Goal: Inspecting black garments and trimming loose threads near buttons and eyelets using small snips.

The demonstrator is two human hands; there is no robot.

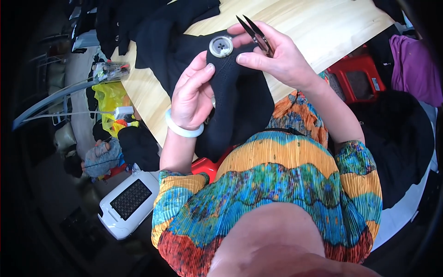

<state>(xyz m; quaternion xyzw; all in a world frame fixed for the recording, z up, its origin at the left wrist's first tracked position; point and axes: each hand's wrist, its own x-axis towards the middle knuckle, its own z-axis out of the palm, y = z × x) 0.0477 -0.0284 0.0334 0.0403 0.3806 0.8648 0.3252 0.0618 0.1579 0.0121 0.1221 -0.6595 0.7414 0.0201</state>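
Observation:
A large round grey button with a pale rim sits near the edge of a black knit garment. My left hand pinches the garment just below and left of the button, thumb and fingers closed on the fabric. A white bangle circles that wrist. In my right hand is a pair of dark thread snips, tucked between thumb and fingers. Their two blades point up and away, spread slightly apart. That hand's thumb and fingertips come close to the button's right side; whether they touch it I cannot tell.
More black cloth covers part of the pale wooden table. A clear container stands by its left edge, above a yellow plastic bag. Lower left is a white appliance; a red stool and purple cloth lie right.

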